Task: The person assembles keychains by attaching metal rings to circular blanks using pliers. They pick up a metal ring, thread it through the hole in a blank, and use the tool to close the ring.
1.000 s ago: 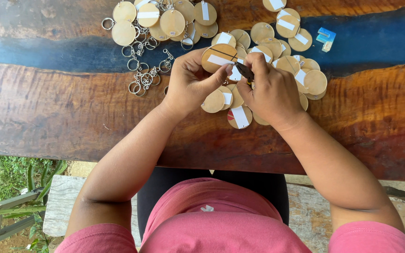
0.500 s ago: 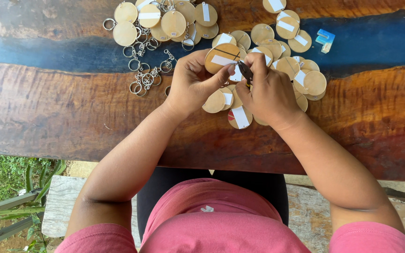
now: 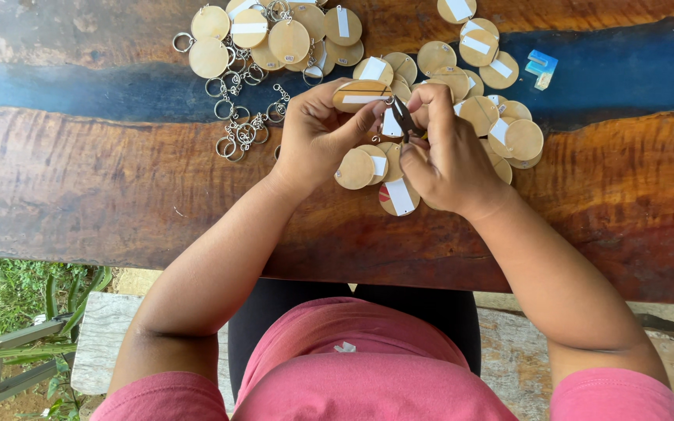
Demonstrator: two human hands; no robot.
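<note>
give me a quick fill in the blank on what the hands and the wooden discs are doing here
The left hand pinches a round ____ disc at its edge.
The right hand grips a small dark ____ against that disc.
Loose metal ____ lie on the table, on the left hand's side.
A small ____ block lies past the disc pile.

Missing words: wooden; tool; rings; blue

I saw a glossy, grained wood worktop (image 3: pixel 103 187) with blue resin, matt pale wooden discs (image 3: pixel 289 40), shiny metal rings (image 3: pixel 232 140).
</note>
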